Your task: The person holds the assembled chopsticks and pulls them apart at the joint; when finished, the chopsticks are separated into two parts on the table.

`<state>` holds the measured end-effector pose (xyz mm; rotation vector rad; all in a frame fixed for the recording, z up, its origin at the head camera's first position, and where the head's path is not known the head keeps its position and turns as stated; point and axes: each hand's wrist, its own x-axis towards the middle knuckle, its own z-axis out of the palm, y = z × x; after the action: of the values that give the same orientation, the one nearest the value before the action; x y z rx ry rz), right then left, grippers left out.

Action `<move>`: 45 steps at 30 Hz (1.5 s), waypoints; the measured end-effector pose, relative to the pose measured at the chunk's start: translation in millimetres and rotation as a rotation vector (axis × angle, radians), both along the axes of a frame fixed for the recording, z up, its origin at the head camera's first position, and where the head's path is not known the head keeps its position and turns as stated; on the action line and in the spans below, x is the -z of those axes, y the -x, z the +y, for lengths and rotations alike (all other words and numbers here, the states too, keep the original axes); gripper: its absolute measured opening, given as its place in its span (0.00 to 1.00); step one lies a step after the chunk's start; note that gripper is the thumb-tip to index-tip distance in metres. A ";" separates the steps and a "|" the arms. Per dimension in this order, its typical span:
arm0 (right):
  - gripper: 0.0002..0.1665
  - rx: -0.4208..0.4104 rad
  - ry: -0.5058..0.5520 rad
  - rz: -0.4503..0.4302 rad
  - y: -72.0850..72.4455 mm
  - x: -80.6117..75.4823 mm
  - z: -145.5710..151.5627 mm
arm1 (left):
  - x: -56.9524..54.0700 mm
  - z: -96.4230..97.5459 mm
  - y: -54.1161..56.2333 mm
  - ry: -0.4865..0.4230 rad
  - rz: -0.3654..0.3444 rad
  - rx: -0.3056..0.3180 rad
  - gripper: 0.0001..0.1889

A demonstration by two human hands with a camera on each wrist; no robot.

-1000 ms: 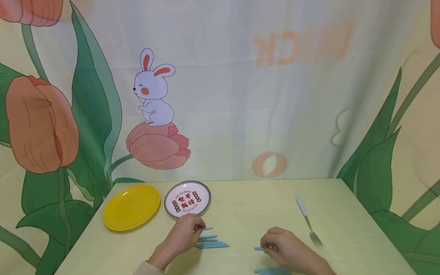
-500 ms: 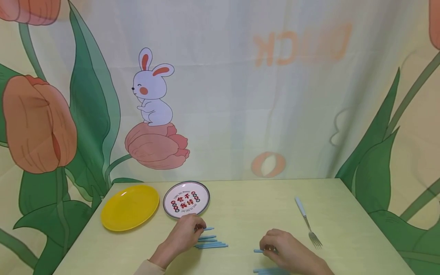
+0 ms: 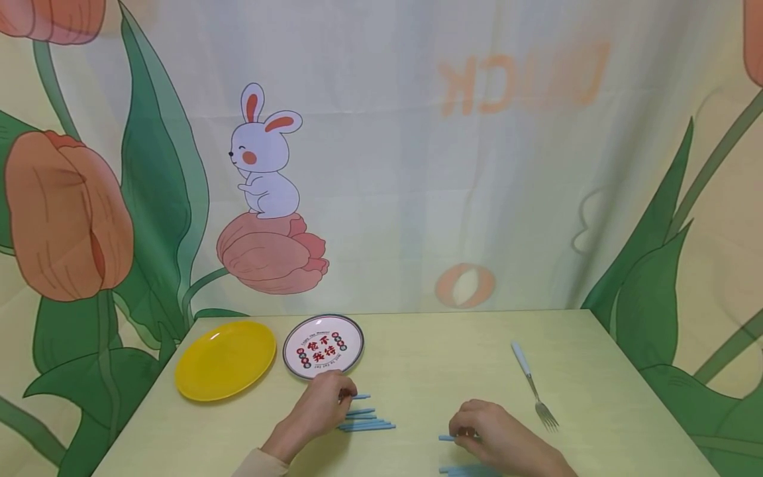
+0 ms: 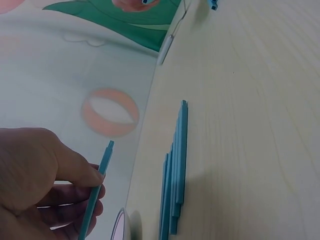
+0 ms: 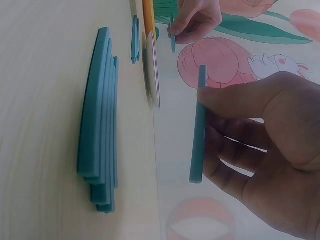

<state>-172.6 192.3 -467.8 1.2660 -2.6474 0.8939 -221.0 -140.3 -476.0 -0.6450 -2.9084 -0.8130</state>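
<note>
My left hand [image 3: 322, 405] pinches a thin blue stick [image 4: 95, 200] between thumb and fingers, raised above the table. Below it, several similar blue sticks [image 3: 368, 426] lie roughly side by side, partly covered by the hand in the head view. My right hand [image 3: 499, 434] holds another blue stick [image 5: 198, 137] by thumb and fingertips, off the tabletop. Beneath that hand a second group of blue sticks [image 5: 96, 115] lies lengthwise together; the head view shows only part of this group, at its bottom edge.
A yellow plate [image 3: 226, 361] is at the table's left side. Beside it sits a white plate [image 3: 324, 347] with red characters and a dark rim, just beyond the left hand. A fork [image 3: 532, 377] with a pale handle lies at the right. A printed curtain [image 3: 381, 199] hangs behind the table.
My right hand has sunk slightly toward the near edge with its stick. The left hand stays in place, still holding its stick.
</note>
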 end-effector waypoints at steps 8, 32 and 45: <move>0.05 0.005 -0.024 -0.030 2.1 5.2 0.1 | 4.7 2.1 2.5 -0.014 -0.030 0.014 0.06; 0.08 0.001 -0.163 -0.050 10.3 14.9 -7.4 | 17.4 0.2 15.8 -0.013 -0.025 0.052 0.08; 0.07 0.007 -0.236 -0.184 6.9 20.9 -9.0 | 30.0 -0.8 15.9 -0.013 -0.030 0.065 0.08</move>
<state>-179.5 183.3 -488.8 1.2753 -2.9741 0.7478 -236.9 -141.1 -506.0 -0.7363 -2.9201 -0.8552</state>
